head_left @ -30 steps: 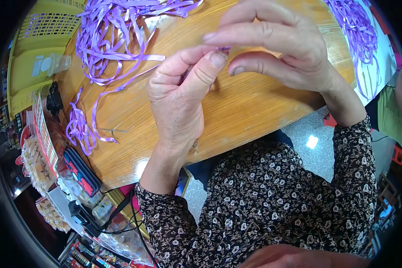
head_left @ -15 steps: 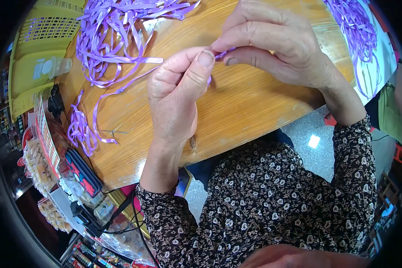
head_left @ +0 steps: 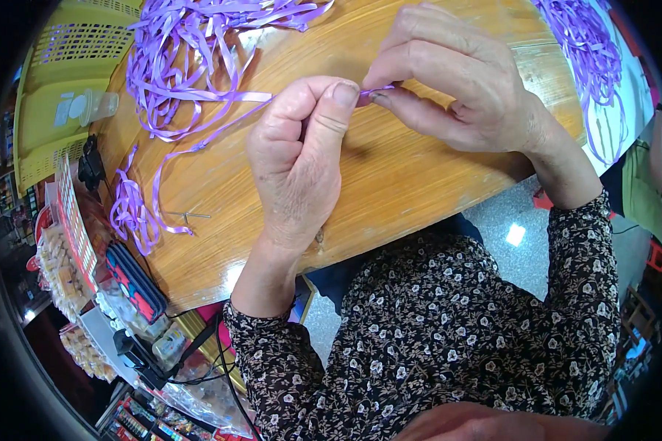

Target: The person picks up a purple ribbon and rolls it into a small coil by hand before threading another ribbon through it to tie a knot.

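A purple ribbon is stretched between my two hands above the wooden table. My left hand is closed, pinching it between thumb and curled forefinger. From the left side of that hand the ribbon trails to a knotted length and a small purple bundle on the table. My right hand pinches the ribbon's short end between thumb and fingertips, just right of my left thumb. The part inside my left fist is hidden. A large heap of purple ribbons lies beyond my left hand.
More purple ribbons hang over a white surface at the far right. A thin metal pin-like tool lies beside the small bundle. Along the left edge stand a yellow plastic basket, a clear cup and a dark blue and red case.
Both hands have shifted slightly to the right. My left hand has turned a little, and a short stretch of ribbon now shows between the two pinches.
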Demonstrator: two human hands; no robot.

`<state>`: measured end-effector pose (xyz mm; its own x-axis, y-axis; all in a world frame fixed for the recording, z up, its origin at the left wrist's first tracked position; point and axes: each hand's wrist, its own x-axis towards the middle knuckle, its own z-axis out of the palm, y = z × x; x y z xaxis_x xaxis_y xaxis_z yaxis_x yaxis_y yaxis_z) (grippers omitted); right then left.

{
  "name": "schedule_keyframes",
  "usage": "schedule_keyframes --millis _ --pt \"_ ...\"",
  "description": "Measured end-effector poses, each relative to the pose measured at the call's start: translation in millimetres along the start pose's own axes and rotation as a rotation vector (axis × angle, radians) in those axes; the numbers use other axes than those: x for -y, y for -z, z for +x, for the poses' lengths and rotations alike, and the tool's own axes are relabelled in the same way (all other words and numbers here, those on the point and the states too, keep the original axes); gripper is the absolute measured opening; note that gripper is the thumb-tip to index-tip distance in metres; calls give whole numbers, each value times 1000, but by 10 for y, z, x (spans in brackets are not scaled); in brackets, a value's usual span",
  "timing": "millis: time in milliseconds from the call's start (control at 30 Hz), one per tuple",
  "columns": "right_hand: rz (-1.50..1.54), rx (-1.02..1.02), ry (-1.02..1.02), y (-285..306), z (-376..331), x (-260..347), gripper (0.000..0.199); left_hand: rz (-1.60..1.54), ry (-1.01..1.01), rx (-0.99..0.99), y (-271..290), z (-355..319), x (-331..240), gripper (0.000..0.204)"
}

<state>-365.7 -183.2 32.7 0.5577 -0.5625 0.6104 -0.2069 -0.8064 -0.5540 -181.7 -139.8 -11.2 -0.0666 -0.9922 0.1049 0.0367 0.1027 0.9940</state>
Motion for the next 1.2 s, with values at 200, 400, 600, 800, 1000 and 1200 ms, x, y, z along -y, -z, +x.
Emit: schedule_keyframes --millis 200,400,600,800,1000,1200 --pt "-200 -204 880 -228 35 -687 12 -9 -55 -10 -46 4 -23 10" --pt "-128 -153 874 -276 94 -687 15 -80 -102 -60 -19 -22 -4 10" --pt "207 54 -131 -103 -9 -97 35 -46 -90 -104 3 -21 -31 10" --pt "-59 48 44 -98 -22 -66 29 159 -205 -90 -3 -8 68 10" --pt "-154 60 145 -67 -62 -94 15 274 -300 -88 17 14 102 6" --pt "31 16 119 -100 -45 -135 11 218 -274 -89 17 15 77 6"
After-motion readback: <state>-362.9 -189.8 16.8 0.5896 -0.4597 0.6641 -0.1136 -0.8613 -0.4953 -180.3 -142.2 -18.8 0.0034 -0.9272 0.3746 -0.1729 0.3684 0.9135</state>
